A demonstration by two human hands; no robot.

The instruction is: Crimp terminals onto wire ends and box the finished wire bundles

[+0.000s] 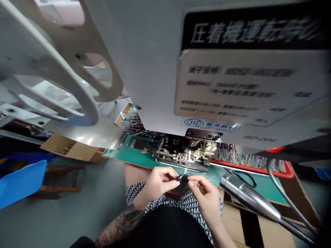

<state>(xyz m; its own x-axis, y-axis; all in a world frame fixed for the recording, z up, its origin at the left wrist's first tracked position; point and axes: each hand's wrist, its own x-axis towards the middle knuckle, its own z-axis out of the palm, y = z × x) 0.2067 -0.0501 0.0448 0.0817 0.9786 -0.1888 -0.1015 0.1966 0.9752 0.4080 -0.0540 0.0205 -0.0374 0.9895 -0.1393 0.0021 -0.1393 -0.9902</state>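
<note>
Just in front of the crimping mechanism [186, 156], my left hand [161, 182] pinches a small dark piece [179, 178] between thumb and fingertips. Thin light wires [184, 171] rise from that piece toward the metal parts of the machine. Close by on the right, my right hand [204, 191] has its thumb and index finger drawn together near the wires. Whatever lies between those fingertips is too small to make out. Both hands are over my lap at the front edge of the green table.
A red tray [287, 169] of multicoloured wires lies behind at right, with dark-handled scissors [245, 179] and a metal tube [249, 198] nearby. Wires fill a cardboard box [126, 109] behind at left. The large grey machine housing [152, 69] hangs overhead. A blue stool [23, 184] stands left.
</note>
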